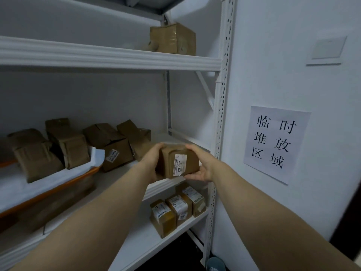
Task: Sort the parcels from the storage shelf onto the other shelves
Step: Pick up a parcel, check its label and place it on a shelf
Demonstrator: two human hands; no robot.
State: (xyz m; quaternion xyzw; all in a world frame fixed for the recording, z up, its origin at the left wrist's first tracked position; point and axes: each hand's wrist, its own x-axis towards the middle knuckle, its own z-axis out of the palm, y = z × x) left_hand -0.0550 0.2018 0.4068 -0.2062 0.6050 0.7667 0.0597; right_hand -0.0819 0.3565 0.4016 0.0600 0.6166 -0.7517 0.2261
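A small brown cardboard parcel [178, 161] with a white label facing me hangs just above the front right edge of the middle shelf [166, 185]. My left hand [151, 159] grips its left side. My right hand [201, 165] holds its right side and underside, thumb on top. Several more brown parcels [109, 141] lie further back on that shelf. Two of them sit in an orange tray [58, 189] lined with white. Three labelled parcels [176, 210] stand on the lower shelf. One parcel [172, 39] rests on the top shelf.
The white metal shelf post [220, 118] stands right beside my right hand. A paper sign [275, 142] with black characters hangs on the white wall to the right. A wall plate [326, 49] sits higher up. A grey bin [214, 264] is on the floor.
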